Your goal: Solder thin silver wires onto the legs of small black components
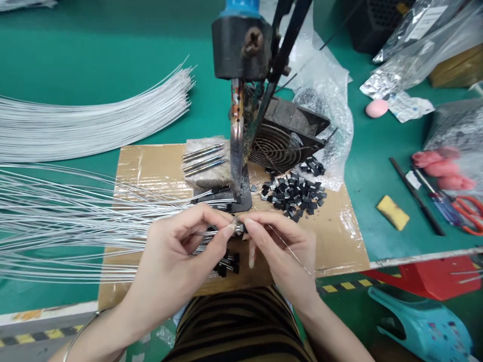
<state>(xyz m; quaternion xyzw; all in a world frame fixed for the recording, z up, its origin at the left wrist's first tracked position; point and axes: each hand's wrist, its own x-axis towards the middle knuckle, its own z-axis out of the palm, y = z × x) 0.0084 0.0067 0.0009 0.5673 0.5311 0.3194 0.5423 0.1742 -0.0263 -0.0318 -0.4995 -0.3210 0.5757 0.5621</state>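
Head view, clock read from ctr. L hand (184, 251) at 7 o'clock & R hand (287, 246) at 4-5: both narrow, thumb + finger each, pinching 1 small black clip (240, 228) btwn them at 6, w/ wire at its L side. Thin wire (290, 250) crosses R hand.

Writing: 1 white label (427, 22) on silver bag (400, 65) at 2, print too small to read.

Counts: 1 hot-air nozzle (237, 130) at 12; 1 fan (275, 146) at 1-2; 1 block (207, 178) at 10 w/ approx 4 metal rods (203, 152) on top; 1 pink egg-shaped thing (376, 108) at 2; 1 yellow sponge (392, 212), 1 black stick (417, 196) & 1 pr orange-handled scissors (468, 211) at 3; 1 blue stool (426, 324) at 4. Too many to count: loose clips (296, 193) piled on cardboard (339, 246) at 3; wire bundle (113, 120) at 10; spread wires (68, 216) at 8-9; clipped wire ends (230, 264) at 6, nr L hand.
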